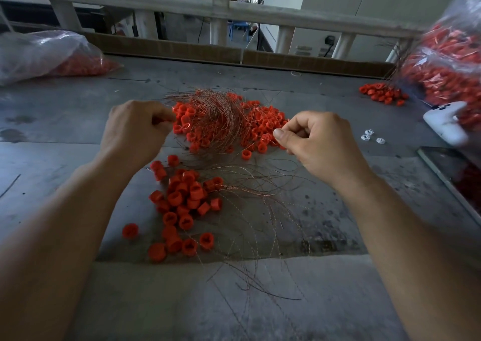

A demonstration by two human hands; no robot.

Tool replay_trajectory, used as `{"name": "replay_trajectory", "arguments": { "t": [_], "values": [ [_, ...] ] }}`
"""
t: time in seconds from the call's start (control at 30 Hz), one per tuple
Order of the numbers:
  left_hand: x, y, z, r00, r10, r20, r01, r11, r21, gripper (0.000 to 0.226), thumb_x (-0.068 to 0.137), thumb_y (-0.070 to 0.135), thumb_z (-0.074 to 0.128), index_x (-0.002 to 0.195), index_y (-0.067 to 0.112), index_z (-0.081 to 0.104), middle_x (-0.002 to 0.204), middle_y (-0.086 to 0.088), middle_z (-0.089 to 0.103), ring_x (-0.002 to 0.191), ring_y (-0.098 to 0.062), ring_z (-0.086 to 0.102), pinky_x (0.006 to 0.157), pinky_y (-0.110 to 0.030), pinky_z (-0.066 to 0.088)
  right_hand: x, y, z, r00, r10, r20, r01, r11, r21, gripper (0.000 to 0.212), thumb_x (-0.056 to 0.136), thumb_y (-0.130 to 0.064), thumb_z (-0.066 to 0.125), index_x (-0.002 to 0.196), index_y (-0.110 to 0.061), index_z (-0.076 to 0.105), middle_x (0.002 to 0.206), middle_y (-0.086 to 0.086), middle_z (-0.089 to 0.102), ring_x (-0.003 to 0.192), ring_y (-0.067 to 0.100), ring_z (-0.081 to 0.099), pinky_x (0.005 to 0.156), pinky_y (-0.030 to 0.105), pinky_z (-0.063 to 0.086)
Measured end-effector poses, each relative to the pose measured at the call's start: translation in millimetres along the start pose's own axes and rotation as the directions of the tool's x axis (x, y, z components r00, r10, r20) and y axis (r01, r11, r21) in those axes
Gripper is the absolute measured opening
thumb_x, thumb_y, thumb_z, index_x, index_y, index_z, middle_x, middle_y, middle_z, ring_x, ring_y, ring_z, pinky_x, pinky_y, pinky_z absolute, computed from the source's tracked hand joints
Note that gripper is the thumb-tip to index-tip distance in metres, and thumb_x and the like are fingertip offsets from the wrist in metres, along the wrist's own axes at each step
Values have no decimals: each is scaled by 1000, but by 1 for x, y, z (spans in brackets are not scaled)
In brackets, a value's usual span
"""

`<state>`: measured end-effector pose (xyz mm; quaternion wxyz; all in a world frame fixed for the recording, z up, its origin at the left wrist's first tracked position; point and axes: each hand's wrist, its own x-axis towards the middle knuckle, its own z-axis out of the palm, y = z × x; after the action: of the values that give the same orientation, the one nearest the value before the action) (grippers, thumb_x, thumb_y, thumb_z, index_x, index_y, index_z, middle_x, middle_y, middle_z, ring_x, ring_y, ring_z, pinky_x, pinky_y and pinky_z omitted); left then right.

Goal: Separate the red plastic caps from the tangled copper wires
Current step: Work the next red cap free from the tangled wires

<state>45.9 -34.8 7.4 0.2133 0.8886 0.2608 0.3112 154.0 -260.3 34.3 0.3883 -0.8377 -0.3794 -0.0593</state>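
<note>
Both hands are pinched narrow right now. The left hand (pixel 135 129) has its fingers curled in at the left edge of the copper wires (pixel 216 116), apparently nipping a few strands, though the fingers hide exactly what. The right hand (pixel 317 142) pinches thumb to fingertip on thin strands at the right side of the clump. That tangle sits mid-table on top of a heap of red caps (pixel 263 127).

What could go wrong: the wire is hair-thin and springy. If the two hands tug apart too hard, the whole clump probably lifts as one and flicks caps across the table (pixel 65 111). A strand could also just snap and leave bits stuck in the caps. The closer pile of caps (pixel 182 197) isn't really safe either, because loose wires (pixel 255 184) lie right over and beside it and could snag it again. The caps are round too, so they'd roll.

Around it all:
- A clear bag (pixel 46 54) with red stuff sits far left.
- A bigger stuffed bag (pixel 447 62) is on the right, with a few spilled caps (pixel 382 94) next to it.
- There's a white gadget (pixel 445 124), some small white bits (pixel 369 135) and a dark flat slab (pixel 453 174) on the right.

None of those are in the hands' way. Only the wires themselves get in the way.
</note>
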Motion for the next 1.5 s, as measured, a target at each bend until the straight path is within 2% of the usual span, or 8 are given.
{"name": "replay_trajectory", "arguments": {
  "t": [0.1, 0.23, 0.53, 0.7, 0.93, 1.1, 1.27, 1.5],
  "values": [
    [-2, 8, -6, 999, 11, -49, -12, 1000, -25, 18, 84, 14, 64, 101, 16, 71, 80, 6, 59, 62, 4, 49, 62, -8, 33, 0, 1, 0, 1000, 2, 1, -2, 1000, -11, 21, 84, -26, 65, 64, -25, 57, 55, -12, 56, 52, 3, 53, 49, 5, 38],
    [-9, 22, -9, 998, 25, -53, -26, 1000, -17, 25, 83, 15, 66, 108, 13, 67, 84, 2, 58, 76, -12, 54, 73, -23, 39, 1, 2, 0, 1000, 9, -29, -10, 999, -39, 22, 84, -27, 65, 64, -26, 57, 56, -12, 56, 52, 2, 53, 49, 7, 39],
    [-26, 51, -13, 999, 43, -30, -49, 964, -263, 22, 76, 14, 72, 93, 26, 64, 76, 21, 55, 71, 5, 55, 63, -5, 38, 11, 20, -13, 950, 108, -293, -113, 994, -2, 11, 85, -21, 62, 74, -21, 59, 62, -17, 52, 57, -3, 49, 58, 13, 38],
    [-30, 54, -11, 996, 93, -2, -91, 964, -250, 25, 76, 15, 71, 91, 31, 60, 78, 21, 53, 74, 3, 55, 64, -6, 37, 14, 30, -13, 961, 182, -206, -199, 978, -62, 5, 86, -22, 61, 81, -20, 62, 66, -18, 52, 66, 5, 51, 67, 22, 39],
    [-31, 57, -12, 993, 119, -3, -115, 958, -263, 23, 76, 13, 71, 92, 27, 63, 77, 23, 52, 69, 4, 53, 62, 7, 36, 13, 40, -3, 905, 396, 158, -303, 859, -413, 26, 82, -44, 62, 66, -25, 53, 77, -4, 58, 82, 18, 55, 72, 30, 42],
    [-31, 58, -13, 991, 136, -2, -132, 959, -251, 25, 77, 14, 71, 90, 32, 59, 76, 24, 51, 68, 4, 52, 62, 8, 34, 16, 40, -19, 947, 314, 67, -278, 907, -317, 17, 86, -16, 60, 72, -26, 58, 79, -5, 59, 79, 14, 55, 67, 23, 37],
    [-31, 59, -13, 990, 138, -1, -134, 960, -246, 26, 77, 14, 71, 92, 31, 60, 76, 24, 51, 68, 5, 52, 62, 9, 33, 11, 35, -27, 857, 322, 403, -205, 929, -307, 33, 74, 0, 70, 71, -32, 62, 75, -12, 61, 67, 1, 54, 58, 16, 41],
    [-32, 59, -12, 990, 143, 20, -135, 965, -227, 24, 77, 15, 71, 96, 27, 64, 76, 25, 50, 70, 6, 51, 60, 5, 37, 10, 30, -23, 933, 231, 277, -155, 950, -271, 22, 77, -13, 71, 66, -30, 63, 67, -15, 61, 66, 0, 56, 56, 12, 40]
  ]
}}
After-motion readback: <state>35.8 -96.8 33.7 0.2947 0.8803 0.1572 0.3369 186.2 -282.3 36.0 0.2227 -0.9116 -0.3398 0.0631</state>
